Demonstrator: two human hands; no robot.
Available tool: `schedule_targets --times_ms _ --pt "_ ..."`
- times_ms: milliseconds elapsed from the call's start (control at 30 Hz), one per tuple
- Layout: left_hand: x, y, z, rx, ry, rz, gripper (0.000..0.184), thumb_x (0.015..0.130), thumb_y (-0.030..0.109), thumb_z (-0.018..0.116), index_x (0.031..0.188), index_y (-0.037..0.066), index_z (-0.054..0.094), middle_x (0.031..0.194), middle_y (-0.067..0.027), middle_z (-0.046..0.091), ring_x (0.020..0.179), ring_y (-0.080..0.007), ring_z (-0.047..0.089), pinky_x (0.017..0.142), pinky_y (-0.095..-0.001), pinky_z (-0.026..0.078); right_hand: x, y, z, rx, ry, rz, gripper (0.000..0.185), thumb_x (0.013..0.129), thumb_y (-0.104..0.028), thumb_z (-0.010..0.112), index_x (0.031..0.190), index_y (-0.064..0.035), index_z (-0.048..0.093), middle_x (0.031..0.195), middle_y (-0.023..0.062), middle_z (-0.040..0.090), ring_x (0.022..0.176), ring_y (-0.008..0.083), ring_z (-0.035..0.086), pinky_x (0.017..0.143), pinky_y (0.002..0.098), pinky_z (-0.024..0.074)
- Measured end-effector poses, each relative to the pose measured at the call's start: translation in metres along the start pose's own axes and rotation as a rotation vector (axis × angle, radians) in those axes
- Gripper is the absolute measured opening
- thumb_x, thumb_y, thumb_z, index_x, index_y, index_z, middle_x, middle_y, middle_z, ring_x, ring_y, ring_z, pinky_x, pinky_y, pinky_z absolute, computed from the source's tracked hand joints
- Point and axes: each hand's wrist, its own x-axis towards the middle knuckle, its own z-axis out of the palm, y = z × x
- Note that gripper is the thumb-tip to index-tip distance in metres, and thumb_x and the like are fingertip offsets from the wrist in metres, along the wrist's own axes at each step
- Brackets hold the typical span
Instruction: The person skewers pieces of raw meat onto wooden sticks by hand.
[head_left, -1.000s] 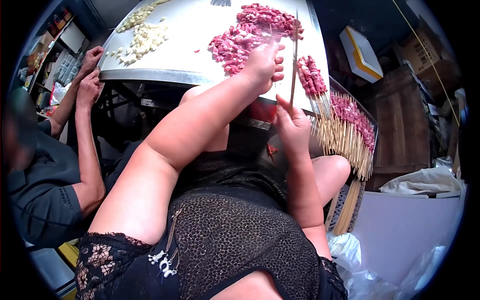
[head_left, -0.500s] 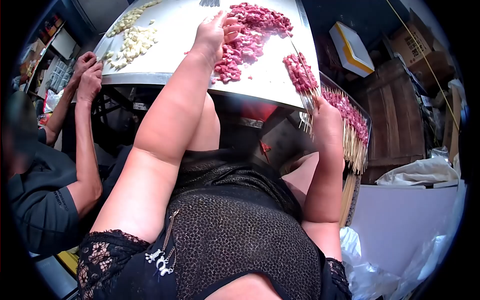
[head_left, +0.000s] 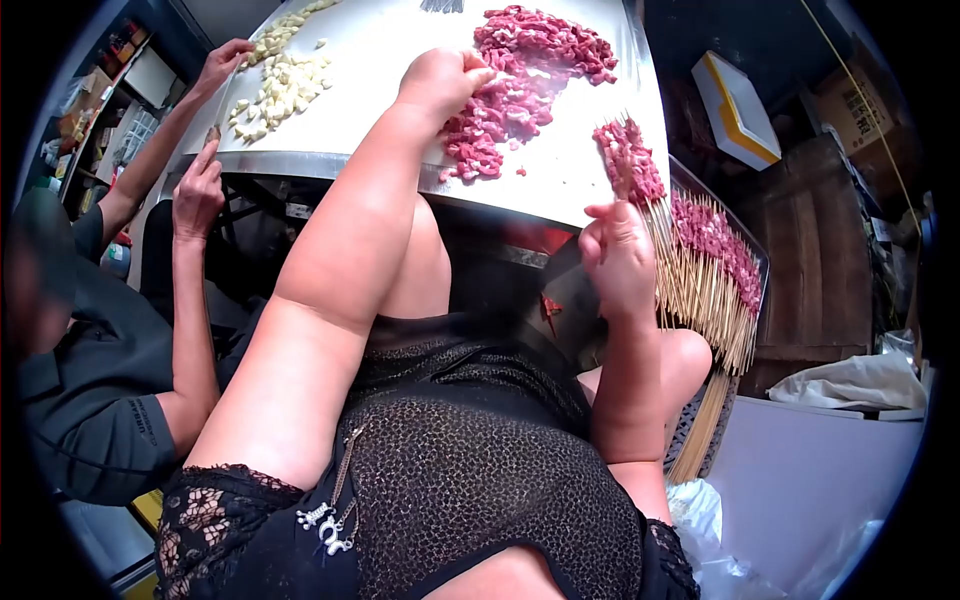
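Observation:
My left hand (head_left: 443, 82) is closed in a pinch over the left side of the raw meat pieces (head_left: 510, 105); what its fingertips hold is too small to make out. At the table's near right edge, my right hand (head_left: 622, 255) has its fingers curled round a thin bamboo skewer, which is mostly hidden and hard to see against the meat behind. Just beyond that hand lies a stack of meat skewers (head_left: 632, 160), meat ends on the table and bare sticks toward me.
More meat skewers (head_left: 715, 235) fill a tray beside the table (head_left: 400, 25), with bare sticks (head_left: 703, 425) below. Pale, garlic-like cloves (head_left: 280, 90) lie at the table's left. A co-worker's hands (head_left: 200, 195) hold a thin stick there. A white-and-yellow box (head_left: 737, 110) stands right.
My left hand has gone from spread fingers to a pinch at the meat. My right hand has turned and shifted slightly left and down. The co-worker's hands have moved apart.

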Motion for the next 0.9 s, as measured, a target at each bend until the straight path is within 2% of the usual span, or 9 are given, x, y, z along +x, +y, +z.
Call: schedule_targets --times_ms 67,133,267,333,367,467,500,633,900 --pt "0.001 -0.003 0.004 0.027 -0.123 -0.023 0.023 0.078 0.021 0.069 0.094 0.005 0.068 0.078 -0.0082 0.067 0.067 -0.0124 0.060 0.066 -0.0272 0.047 0.003 0.013 0.005 -0.013 0.027 0.102 0.032 0.095 -0.033 0.046 0.084 -0.0047 0.053 0.057 -0.0052 0.043 0.047 0.0009 0.034 0.042 0.0160 0.0254" --pt "0.000 -0.004 0.010 0.265 -0.021 0.178 0.023 0.078 0.020 0.068 0.095 0.005 0.068 0.077 -0.0076 0.066 0.066 -0.0121 0.059 0.065 -0.0273 0.047 0.006 0.028 0.007 0.033 0.024 0.094 0.029 0.095 -0.029 0.049 0.081 -0.0042 0.056 0.057 -0.0055 0.043 0.047 0.0008 0.035 0.043 0.0161 0.0260" --pt "-0.003 0.014 0.004 0.321 -0.043 0.169 0.023 0.080 0.020 0.067 0.097 0.005 0.068 0.080 -0.0065 0.067 0.068 -0.0125 0.060 0.066 -0.0266 0.048 0.005 0.027 0.002 -0.082 0.019 0.121 0.028 0.093 -0.027 0.052 0.084 -0.0022 0.061 0.058 -0.0045 0.048 0.048 0.0007 0.037 0.044 0.0161 0.0276" --pt "-0.004 0.016 0.003 -0.168 0.050 0.039 0.025 0.082 0.022 0.065 0.097 0.002 0.067 0.083 -0.0081 0.067 0.070 -0.0134 0.061 0.065 -0.0248 0.048 0.004 0.029 -0.002 -0.182 0.028 0.048 0.026 0.092 -0.024 0.054 0.093 -0.0001 0.064 0.060 -0.0036 0.051 0.049 0.0006 0.039 0.046 0.0159 0.0301" --pt "-0.006 0.020 0.002 -0.484 -0.009 -0.135 0.027 0.089 0.020 0.058 0.103 -0.002 0.062 0.089 -0.0120 0.067 0.074 -0.0155 0.064 0.067 -0.0252 0.051 0.005 0.030 -0.004 -0.177 0.029 0.050 0.026 0.092 -0.024 0.054 0.093 -0.0001 0.064 0.060 -0.0036 0.051 0.049 0.0006 0.039 0.046 0.0159 0.0301" --pt "-0.011 0.024 0.004 -1.099 -0.143 -0.235 0.027 0.094 0.015 0.048 0.111 -0.004 0.055 0.095 -0.0160 0.065 0.078 -0.0170 0.065 0.074 -0.0289 0.055 0.003 0.027 -0.004 -0.243 0.060 0.007 0.024 0.090 -0.018 0.057 0.102 0.0012 0.063 0.064 -0.0030 0.055 0.050 0.0009 0.040 0.047 0.0157 0.0332" --pt "-0.014 0.027 0.006 -1.151 -0.197 -0.269 0.028 0.096 0.012 0.040 0.117 -0.004 0.048 0.104 -0.0182 0.062 0.088 -0.0214 0.065 0.083 -0.0344 0.054 0.002 0.025 -0.002 -0.181 0.070 0.012 0.023 0.089 -0.015 0.058 0.104 0.0015 0.063 0.066 -0.0029 0.056 0.051 0.0010 0.042 0.049 0.0157 0.0344" --pt "-0.027 0.042 0.013 -1.231 -0.292 -0.259 0.031 0.097 0.014 0.034 0.118 -0.004 0.048 0.111 -0.0222 0.059 0.105 -0.0288 0.059 0.088 -0.0378 0.051 -0.001 0.025 0.001 -0.110 0.106 0.004 0.022 0.087 -0.008 0.058 0.107 0.0024 0.062 0.071 -0.0018 0.058 0.058 0.0019 0.047 0.054 0.0155 0.0383" --pt "-0.038 0.055 0.015 -1.229 -0.299 -0.263 0.028 0.096 0.018 0.039 0.111 -0.002 0.052 0.110 -0.0224 0.059 0.101 -0.0290 0.061 0.088 -0.0393 0.051 -0.007 0.027 -0.003 -0.227 0.138 -0.067 0.021 0.087 -0.007 0.058 0.104 0.0041 0.062 0.075 0.0017 0.062 0.062 0.0039 0.051 0.058 0.0175 0.0421"
